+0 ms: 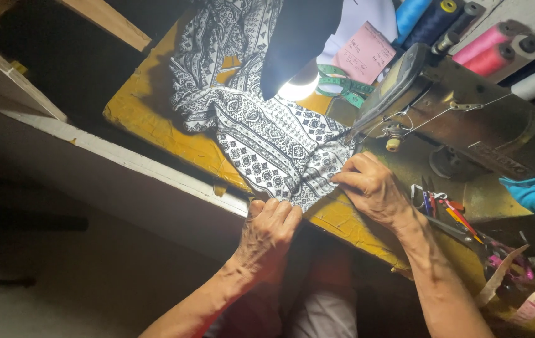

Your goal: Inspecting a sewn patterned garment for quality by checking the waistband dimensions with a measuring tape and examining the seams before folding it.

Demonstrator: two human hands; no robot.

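Nearest to the camera, at the front edge of the yellow worn sewing table [155, 125], the left hand [267, 228] grips the near end of the black-and-white patterned cotton fabric [249, 125]. Its fingers are curled down over the cloth where the cloth hangs over the table edge, so this hand is closed on the fabric, not spread.

A little farther from that edge, the right hand [374, 188] lies on the same fabric. Its fingertips are pressed together and pinch a gathered fold, just in front of the needle area of the old olive-brown metal sewing machine [468, 125]. Of the two hands, the right one is nearer to the needle; the left one is nearer to the body.

From the hands the fabric runs away as a long strip, up and to the left across the table, so its long axis goes from the table edge toward the far left corner. The machine stands to the right of this strip.

Beyond the fabric, near the far side of the table, lie a green rolled measuring tape [342, 84] and a pink paper note [364, 53]. Farthest, behind the machine, stand pink and blue thread spools [462, 28]. Small tools [449, 213] lie right of the right hand.
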